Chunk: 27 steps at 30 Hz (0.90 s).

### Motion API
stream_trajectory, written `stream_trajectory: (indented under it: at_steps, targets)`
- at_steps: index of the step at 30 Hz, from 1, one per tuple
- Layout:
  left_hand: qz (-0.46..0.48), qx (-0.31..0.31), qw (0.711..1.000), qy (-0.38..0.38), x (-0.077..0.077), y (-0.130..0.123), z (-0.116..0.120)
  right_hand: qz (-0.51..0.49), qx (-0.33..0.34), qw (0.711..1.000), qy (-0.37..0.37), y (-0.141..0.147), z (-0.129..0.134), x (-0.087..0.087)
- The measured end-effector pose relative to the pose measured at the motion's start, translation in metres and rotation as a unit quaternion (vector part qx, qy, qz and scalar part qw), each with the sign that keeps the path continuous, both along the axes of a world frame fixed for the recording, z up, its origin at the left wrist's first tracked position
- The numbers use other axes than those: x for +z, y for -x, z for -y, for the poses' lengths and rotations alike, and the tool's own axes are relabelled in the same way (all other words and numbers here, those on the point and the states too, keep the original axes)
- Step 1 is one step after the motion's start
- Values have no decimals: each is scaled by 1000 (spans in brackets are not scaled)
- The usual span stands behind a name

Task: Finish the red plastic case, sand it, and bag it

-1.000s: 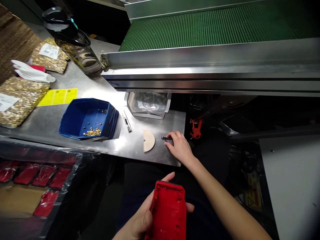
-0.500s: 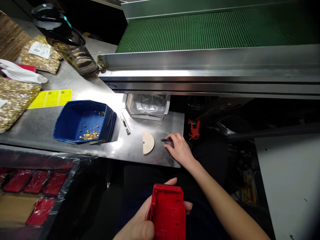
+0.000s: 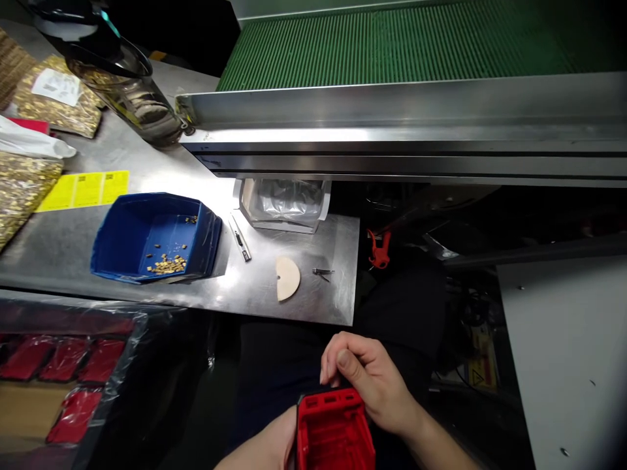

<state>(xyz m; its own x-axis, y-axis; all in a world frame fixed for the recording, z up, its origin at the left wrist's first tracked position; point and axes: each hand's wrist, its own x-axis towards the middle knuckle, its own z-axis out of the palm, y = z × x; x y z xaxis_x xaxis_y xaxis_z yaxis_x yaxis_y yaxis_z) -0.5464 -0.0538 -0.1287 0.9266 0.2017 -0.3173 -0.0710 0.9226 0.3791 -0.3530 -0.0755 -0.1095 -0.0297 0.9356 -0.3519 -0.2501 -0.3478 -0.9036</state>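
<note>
At the bottom centre of the view, over a dark lap: right hand (image 3: 369,378) curled over the far edge of a red plastic housing (image 3: 336,429), fingers bent together, thumb and fingertips pressed on the rim. Left hand (image 3: 272,447) mostly out of view, only wrist and heel visible against the housing's left side; grip hidden, impossible to tell whether closed around it. Housing open side up, ribbed inside, lower part cut off by the frame edge. Between the two hands, touching both.

Beyond the hands, on the steel worktop (image 3: 73,248): small dark metal tool (image 3: 322,272) lying loose near the right edge, too small to identify, well apart from both hands. Just left of it, a pale half-round disc (image 3: 287,277) with a notch in its straight side. Further left, a slim knife-like tool (image 3: 240,238), then a blue tray (image 3: 157,236) with a scatter of small brass parts in its bottom. Behind the disc, a white box lined with crumpled clear film (image 3: 284,203), partly tucked under the conveyor frame (image 3: 392,130). Green ribbed belt (image 3: 392,46) above.

At far left, yellow label sheet (image 3: 83,189), bags of brass parts (image 3: 22,186) cut off by the frame, and a dark-lidded clear jug (image 3: 117,78). Lower left, red housings under plastic wrap (image 3: 63,365), blurred. Orange clip (image 3: 376,248) hanging in shadow beside the worktop's right edge.
</note>
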Motion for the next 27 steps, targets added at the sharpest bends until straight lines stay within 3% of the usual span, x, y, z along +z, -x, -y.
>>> stream_trajectory:
  at_steps: [5,13,21,27]
  targets:
    - [-44,11,999,2,6,1,-1,-26,-11,999,-32,4,4,-4]
    - [-61,-1,998,21,12,-5,-1,62,-60,994,-63,6,12,-11]
    - [-45,-61,996,-45,15,-9,-11,18,-25,997,-75,2,14,-15]
    - [-53,-66,995,-52,14,-11,-11,69,-61,991,-99,0,16,-16]
